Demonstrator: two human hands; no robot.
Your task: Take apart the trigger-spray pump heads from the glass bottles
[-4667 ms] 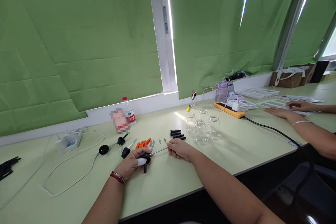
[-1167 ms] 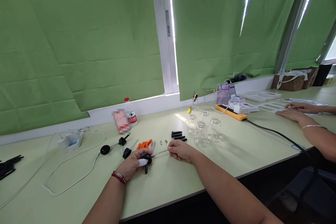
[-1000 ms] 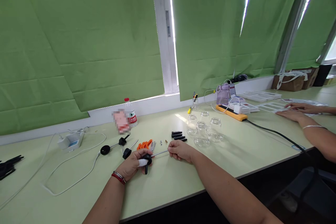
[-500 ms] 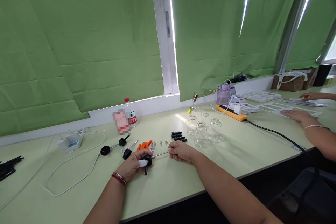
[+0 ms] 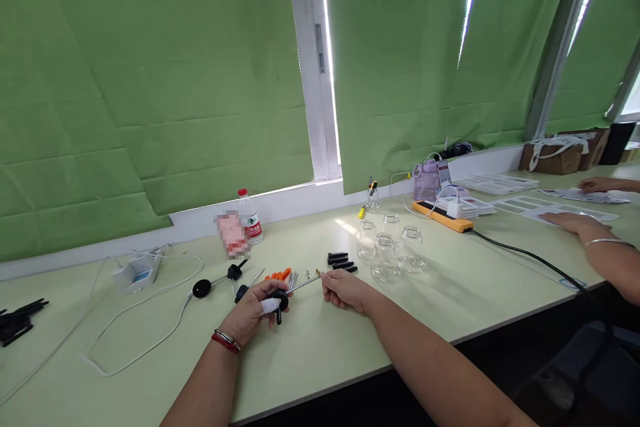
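My left hand, a white wrap on its thumb, closes round a black round cap with a short black side handle and a thin metal rod. The fingers of my right hand pinch at the rod's far end; whether a small part sits between them is hidden. Behind my left hand lie orange plastic pieces, several short metal rods and a few tiny metal parts. Several black ribbed pieces lie beyond my right hand.
Several clear glass jars stand right of the black pieces. An orange power strip trails a black cable. At left are a white charging cable, more black-capped rods and a water bottle. A co-worker's hands rest on sheets at right.
The cap and rod have risen slightly, tilting the rod's far end up. My left hand has shifted a little up and left, covering more of the orange pieces. My right hand stays nearly still.
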